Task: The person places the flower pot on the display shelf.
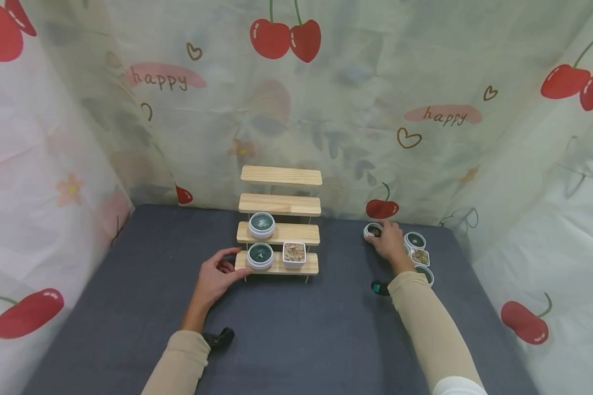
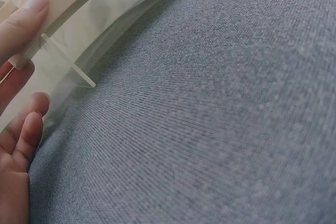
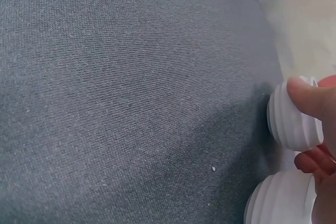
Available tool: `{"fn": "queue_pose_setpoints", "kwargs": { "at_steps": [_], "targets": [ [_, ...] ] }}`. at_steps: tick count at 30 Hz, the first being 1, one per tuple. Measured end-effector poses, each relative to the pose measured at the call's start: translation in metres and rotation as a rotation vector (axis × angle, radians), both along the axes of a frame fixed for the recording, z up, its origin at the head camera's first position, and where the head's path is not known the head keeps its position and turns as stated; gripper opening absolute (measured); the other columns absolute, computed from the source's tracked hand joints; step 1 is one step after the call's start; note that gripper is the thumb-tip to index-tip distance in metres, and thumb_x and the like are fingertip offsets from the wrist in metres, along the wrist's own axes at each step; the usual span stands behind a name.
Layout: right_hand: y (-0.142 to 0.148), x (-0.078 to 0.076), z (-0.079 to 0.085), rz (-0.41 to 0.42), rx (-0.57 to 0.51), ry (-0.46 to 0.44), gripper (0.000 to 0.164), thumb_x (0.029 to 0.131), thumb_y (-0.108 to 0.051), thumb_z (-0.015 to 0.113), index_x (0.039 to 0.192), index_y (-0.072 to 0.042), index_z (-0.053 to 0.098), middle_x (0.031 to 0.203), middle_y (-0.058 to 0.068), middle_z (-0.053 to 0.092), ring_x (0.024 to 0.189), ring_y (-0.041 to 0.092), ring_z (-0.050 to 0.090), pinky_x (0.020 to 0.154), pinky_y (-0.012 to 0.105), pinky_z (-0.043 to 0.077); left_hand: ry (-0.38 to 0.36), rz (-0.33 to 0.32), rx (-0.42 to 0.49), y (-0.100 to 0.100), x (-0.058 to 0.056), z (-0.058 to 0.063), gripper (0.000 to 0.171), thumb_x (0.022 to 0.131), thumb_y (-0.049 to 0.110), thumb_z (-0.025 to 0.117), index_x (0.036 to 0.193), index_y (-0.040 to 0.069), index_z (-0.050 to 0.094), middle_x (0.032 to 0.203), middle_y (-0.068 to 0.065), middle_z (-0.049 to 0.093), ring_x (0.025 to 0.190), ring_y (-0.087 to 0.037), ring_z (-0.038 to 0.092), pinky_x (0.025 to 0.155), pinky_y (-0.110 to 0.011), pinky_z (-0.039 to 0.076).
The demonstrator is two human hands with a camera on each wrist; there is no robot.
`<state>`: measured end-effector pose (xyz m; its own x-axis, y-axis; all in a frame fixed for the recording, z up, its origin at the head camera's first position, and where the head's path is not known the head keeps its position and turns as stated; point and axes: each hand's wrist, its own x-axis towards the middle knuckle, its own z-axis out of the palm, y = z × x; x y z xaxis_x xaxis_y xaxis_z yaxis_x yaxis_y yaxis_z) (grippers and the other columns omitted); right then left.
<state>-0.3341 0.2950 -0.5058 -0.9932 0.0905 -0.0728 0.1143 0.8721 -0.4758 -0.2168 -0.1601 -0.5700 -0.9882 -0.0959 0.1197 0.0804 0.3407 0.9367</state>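
A tiered wooden stand [image 1: 280,205] is near the back of the table. My left hand [image 1: 214,280] holds the left end of its lowest step, thumb at the front edge. Two round white pots with dark green contents stand on the stand, the lower pot [image 1: 260,257] beside my left thumb and the upper pot [image 1: 262,225] one step higher. A square white pot [image 1: 294,255] with tan bits sits at the right of the lowest step. At the back right, my right hand [image 1: 391,245] pinches a ribbed white pot [image 3: 292,121] with dark contents.
Near my right forearm, a round pot [image 1: 415,240], a small square pot [image 1: 419,257] and another round pot [image 1: 426,274] stand in a row, the last partly behind the sleeve. Printed curtains [image 1: 296,109] enclose the dark grey tabletop [image 1: 296,329].
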Motion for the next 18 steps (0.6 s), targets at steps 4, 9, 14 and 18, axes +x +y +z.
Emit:
{"fn": "queue_pose_setpoints", "kwargs": {
  "at_steps": [4, 9, 14, 18],
  "targets": [
    [0.002, 0.000, 0.001, -0.008, -0.021, 0.000, 0.075, 0.096, -0.031, 0.071, 0.153, 0.003, 0.037, 0.153, 0.032, 0.034, 0.145, 0.050, 0.029, 0.118, 0.061, 0.029, 0.005, 0.004, -0.004, 0.001, 0.000, 0.001, 0.062, 0.071, 0.042, 0.094, 0.125, 0.027, 0.069, 0.086, -0.006, 0.066, 0.073, -0.013, 0.060, 0.063, -0.023, 0.047],
    [0.003, 0.000, 0.008, -0.008, -0.070, 0.034, 0.078, 0.095, -0.033, 0.071, 0.154, 0.003, 0.036, 0.153, 0.032, 0.035, 0.145, 0.049, 0.030, 0.118, 0.060, 0.029, 0.010, 0.003, -0.002, 0.001, 0.000, 0.001, 0.062, 0.070, 0.043, 0.094, 0.125, 0.028, 0.069, 0.085, -0.005, 0.066, 0.073, -0.013, 0.060, 0.063, -0.023, 0.048],
    [-0.001, 0.002, 0.016, 0.017, -0.128, 0.109, 0.075, 0.094, -0.030, 0.074, 0.151, 0.004, 0.041, 0.152, 0.030, 0.038, 0.144, 0.046, 0.035, 0.118, 0.058, 0.031, -0.007, 0.000, -0.002, 0.001, 0.000, 0.000, 0.062, 0.070, 0.043, 0.094, 0.125, 0.028, 0.069, 0.087, -0.009, 0.066, 0.074, -0.014, 0.060, 0.064, -0.023, 0.047],
    [-0.009, 0.006, 0.024, 0.035, -0.184, 0.164, 0.072, 0.092, -0.027, 0.076, 0.149, 0.004, 0.044, 0.148, 0.029, 0.041, 0.138, 0.043, 0.041, 0.114, 0.057, 0.035, -0.013, -0.003, 0.005, 0.001, 0.000, 0.001, 0.062, 0.071, 0.042, 0.094, 0.125, 0.027, 0.069, 0.088, -0.012, 0.066, 0.075, -0.015, 0.059, 0.064, -0.022, 0.047]
  ]
}}
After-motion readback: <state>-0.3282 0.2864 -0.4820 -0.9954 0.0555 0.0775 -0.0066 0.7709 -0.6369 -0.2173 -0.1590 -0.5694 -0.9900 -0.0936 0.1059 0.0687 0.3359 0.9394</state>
